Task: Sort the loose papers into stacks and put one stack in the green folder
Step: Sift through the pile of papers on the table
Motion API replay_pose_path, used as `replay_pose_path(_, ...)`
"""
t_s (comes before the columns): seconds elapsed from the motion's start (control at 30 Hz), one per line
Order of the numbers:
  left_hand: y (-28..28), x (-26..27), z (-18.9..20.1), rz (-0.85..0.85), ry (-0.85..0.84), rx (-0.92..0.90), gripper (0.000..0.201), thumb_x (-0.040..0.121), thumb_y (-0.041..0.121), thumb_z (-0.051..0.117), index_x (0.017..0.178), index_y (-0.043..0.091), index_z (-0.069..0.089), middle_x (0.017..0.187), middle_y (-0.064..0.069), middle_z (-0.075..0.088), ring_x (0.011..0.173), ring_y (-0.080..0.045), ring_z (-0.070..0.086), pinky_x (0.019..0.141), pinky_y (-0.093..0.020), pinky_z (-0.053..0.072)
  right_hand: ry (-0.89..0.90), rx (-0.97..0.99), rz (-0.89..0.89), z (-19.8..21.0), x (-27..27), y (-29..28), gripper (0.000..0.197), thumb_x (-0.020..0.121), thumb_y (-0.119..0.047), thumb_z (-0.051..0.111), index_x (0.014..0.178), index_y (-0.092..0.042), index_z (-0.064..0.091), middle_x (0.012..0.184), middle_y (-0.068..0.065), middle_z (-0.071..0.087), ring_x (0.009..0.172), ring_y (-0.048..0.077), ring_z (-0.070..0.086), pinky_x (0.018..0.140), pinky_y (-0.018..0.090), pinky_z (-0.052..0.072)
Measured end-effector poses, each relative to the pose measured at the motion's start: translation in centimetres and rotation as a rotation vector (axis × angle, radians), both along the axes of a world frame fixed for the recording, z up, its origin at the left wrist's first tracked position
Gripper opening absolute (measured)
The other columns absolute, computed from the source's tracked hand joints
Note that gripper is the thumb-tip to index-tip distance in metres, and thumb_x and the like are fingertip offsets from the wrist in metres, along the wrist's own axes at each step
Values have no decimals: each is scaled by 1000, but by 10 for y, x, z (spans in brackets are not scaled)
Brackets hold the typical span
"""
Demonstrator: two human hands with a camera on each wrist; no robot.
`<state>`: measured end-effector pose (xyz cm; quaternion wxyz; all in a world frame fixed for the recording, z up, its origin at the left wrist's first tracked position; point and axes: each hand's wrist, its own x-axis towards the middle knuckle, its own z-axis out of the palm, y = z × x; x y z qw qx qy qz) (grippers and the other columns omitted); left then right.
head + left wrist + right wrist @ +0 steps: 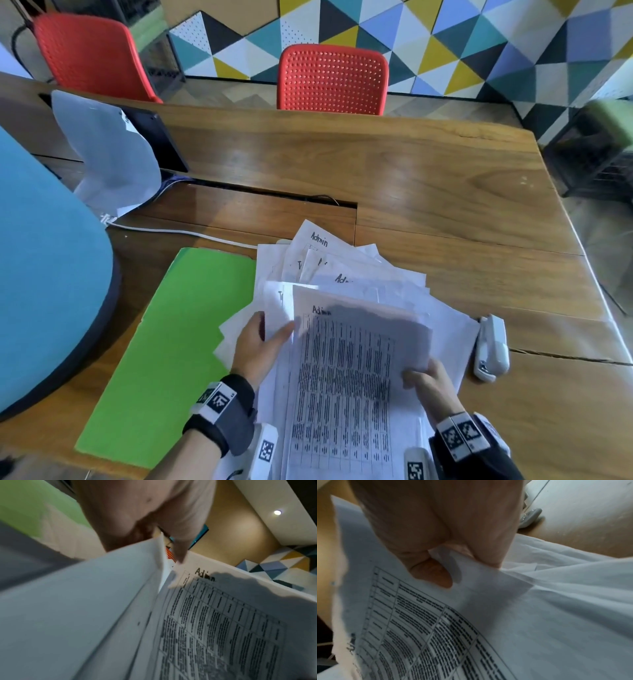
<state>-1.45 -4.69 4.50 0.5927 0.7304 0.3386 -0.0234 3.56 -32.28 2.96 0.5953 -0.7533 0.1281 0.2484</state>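
Admin sheet point(346, 377), long axis pointing away from the person: left hand point(258, 346) pinches its left edge, right hand point(433, 387) its right edge. Green folder point(171, 353) just left, nearer left hand.

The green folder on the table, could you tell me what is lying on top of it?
Only paper corners overlap the right edge of the green folder, beside the left hand; whether it holds anything cannot be seen.

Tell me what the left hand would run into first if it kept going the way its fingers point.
The left hand points away from the person along the left edge of the held papers. Straight on it would probably meet the fanned loose papers on the table first, though depth is unclear from these views.
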Motion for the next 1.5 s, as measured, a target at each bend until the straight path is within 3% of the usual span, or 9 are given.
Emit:
replay_pose_path(0.17, -5, -6, 7, -251, 42, -346, 79, 65, 26, 88, 132, 16, 48, 126, 8, 61, 120, -12, 56, 113, -51, 33, -1, 75, -104, -6, -7, -1, 20, 46, 0, 52, 65, -6, 48, 54, 2, 48, 57, 19, 43, 56, 29, 33)
replay_pose_path(0.3, -8, -2, 14, -558, 48, -546, 52, 67, -1, 77, 116, 10, 62, 112, -10, 72, 110, -22, 66, 100, -49, 50, -9, 171, -109, -15, -5, -18, 52, 44, -5, 68, 95, -7, 60, 94, 13, 74, 85, 25, 68, 81, 39, 47)
replay_pose_path(0.4, -20, 1, 30, -587, 6, -655, 63, 57, 38, 88, 114, 19, 67, 116, -3, 69, 113, -20, 61, 106, -53, 43, 8, 218, -62, -17, -4, -29, 57, 42, -12, 77, 98, -3, 70, 105, 16, 73, 96, 28, 67, 94, 51, 44)
replay_pose_path(0.47, -23, 7, 40, -364, 9, -602, 88, 63, 79, 61, 133, 26, 52, 133, 12, 49, 126, -8, 42, 116, -53, 23, 41, 215, -154, -22, -6, -35, 52, 31, -21, 86, 67, 10, 65, 77, 23, 67, 75, 28, 61, 85, 50, 43)
replay_pose_path(0.6, -11, 28, 12, 109, 7, -212, 74, 83, 74, 42, 110, 7, 57, 99, 4, 62, 97, -17, 59, 99, -45, 42, 29, 249, -219, -16, -13, -34, 16, 42, -7, 72, 58, -3, 71, 71, 18, 65, 72, 29, 57, 79, 42, 39)
replay_pose_path(0.93, -4, 41, -19, -215, -17, 64, 12, 86, 2, 59, 86, 13, 65, 79, 2, 66, 75, -18, 61, 67, -25, 46, 37, 241, -162, -10, -9, -24, 38, 66, 9, 61, 101, -2, 66, 95, 26, 72, 87, 35, 66, 80, 44, 49)
replay_pose_path(1.1, -9, 31, -10, -262, -100, -265, 45, 87, 46, 65, 104, 4, 67, 99, 6, 68, 97, -11, 61, 89, -21, 41, 86, 294, -108, 0, -6, -26, 51, 61, -5, 69, 112, -2, 64, 100, 23, 74, 87, 39, 71, 81, 49, 56)
replay_pose_path(1.3, -12, 26, -3, -186, 96, -553, 78, 79, 81, 45, 144, 37, 43, 151, 17, 34, 141, -7, 29, 121, -42, 15, 190, 225, -230, -5, -8, -25, 29, 40, -13, 76, 62, 2, 65, 56, 17, 57, 48, 22, 53, 53, 26, 42)
replay_pose_path(1.5, -20, 8, -10, -394, 98, -418, 44, 76, 52, 72, 112, 30, 59, 109, 20, 70, 103, 8, 62, 111, -31, 32, 248, 366, -460, -18, -10, -31, 25, 75, 12, 53, 95, 0, 60, 81, 23, 61, 59, 28, 56, 52, 28, 49)
